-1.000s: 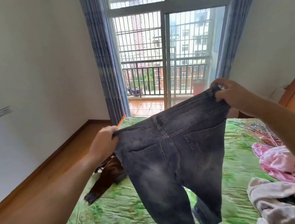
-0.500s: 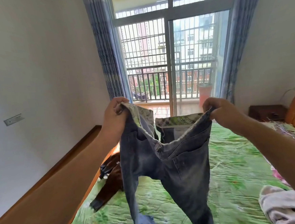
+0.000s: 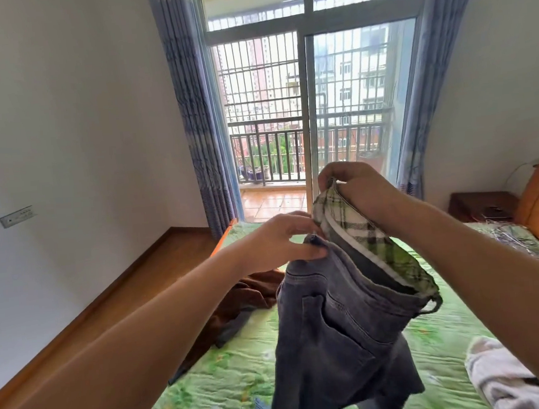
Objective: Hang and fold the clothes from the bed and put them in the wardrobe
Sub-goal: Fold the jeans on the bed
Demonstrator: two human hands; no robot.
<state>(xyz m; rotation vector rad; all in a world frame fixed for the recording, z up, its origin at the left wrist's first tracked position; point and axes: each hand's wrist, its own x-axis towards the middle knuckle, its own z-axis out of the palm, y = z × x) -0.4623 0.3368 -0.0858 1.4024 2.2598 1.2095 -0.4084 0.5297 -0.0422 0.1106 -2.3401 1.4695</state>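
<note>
Left grip [image 3: 282, 243], right grip [image 3: 357, 191] tight on jeans [image 3: 336, 334] waistband; legs out of frame.

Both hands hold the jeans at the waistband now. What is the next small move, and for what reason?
Probably bring the left hand up to the right hand, so both waistband ends meet. The jeans hang over the bed half folded, the two ends close but not yet together.
</note>
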